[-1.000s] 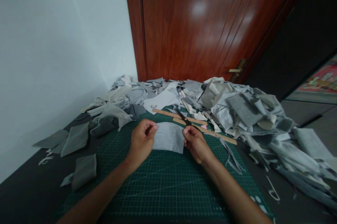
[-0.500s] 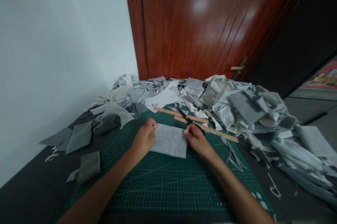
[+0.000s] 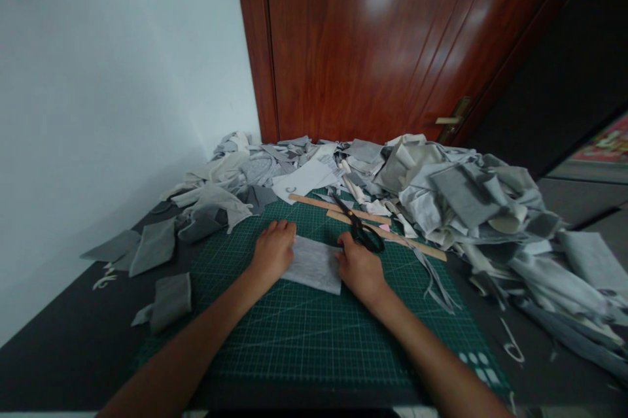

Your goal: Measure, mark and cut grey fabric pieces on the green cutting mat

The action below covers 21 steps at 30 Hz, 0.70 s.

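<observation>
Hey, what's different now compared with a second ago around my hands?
The grey cloth has come down from where you held it up and now appears to lie on the green cutting mat. Your left hand turned from a pinch to palm down at its left end; your right hand remains at the other end. The scissors and fabric heap stayed put.

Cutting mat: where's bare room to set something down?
Widest free patch: the near part of the green mat, bordered by the grey cloth, left forearm and right forearm. A smaller one lies between the right forearm and the thin grey strips. The far end is crowded with scissors, wooden rulers and heaped fabric scraps.
</observation>
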Tool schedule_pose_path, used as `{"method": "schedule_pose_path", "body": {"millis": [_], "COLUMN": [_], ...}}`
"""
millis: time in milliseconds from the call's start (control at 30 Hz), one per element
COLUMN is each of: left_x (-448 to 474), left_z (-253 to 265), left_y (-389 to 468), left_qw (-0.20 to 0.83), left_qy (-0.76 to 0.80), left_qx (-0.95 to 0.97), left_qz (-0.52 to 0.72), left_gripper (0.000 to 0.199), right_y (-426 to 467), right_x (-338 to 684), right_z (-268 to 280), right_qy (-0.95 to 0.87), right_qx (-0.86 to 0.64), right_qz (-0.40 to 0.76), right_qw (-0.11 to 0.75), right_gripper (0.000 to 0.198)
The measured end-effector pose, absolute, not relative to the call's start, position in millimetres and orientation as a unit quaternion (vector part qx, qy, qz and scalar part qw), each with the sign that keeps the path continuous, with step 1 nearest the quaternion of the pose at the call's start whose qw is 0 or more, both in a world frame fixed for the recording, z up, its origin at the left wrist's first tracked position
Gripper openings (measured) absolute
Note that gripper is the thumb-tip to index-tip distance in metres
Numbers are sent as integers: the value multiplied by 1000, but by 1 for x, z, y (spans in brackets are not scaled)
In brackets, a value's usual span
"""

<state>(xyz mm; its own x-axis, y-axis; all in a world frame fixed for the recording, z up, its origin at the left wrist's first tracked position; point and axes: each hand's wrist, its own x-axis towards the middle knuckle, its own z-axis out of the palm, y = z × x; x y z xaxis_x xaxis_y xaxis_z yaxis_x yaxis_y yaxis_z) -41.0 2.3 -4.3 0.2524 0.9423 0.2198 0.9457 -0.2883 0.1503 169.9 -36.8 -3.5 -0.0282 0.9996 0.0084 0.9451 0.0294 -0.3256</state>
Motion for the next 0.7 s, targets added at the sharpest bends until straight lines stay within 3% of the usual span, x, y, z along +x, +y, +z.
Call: {"method": "schedule_pose_path", "body": {"millis": [67,200,300,433,700], "left_x": [-41,-42,-39,-33,-33], "left_z": [-5,-1,2,-5,-20], "left_y": [3,0,-9,-21,-26], "left_qw": [15,68,17,-101,-83], "left_qy": [-601,-572,-460,-328,-337], "left_qx": [-787,-795,-859,-930,-937], "left_qz": [-139,-190,-223,-136,-35], "left_gripper": [24,50,47,46,59], "right_y": [-38,-40,-40,-40,-34], "right_x": [169,169,169,169,173], "right_z": [-4,-6,-8,-8,-6], "right_qy": [-718,-736,-744,-746,-739], "right_qx": [-677,-661,-657,-655,-652], "right_qz": [108,95,82,78,119], "right_qw": [120,110,94,88,123], "right_gripper": [29,28,26,26,22]}}
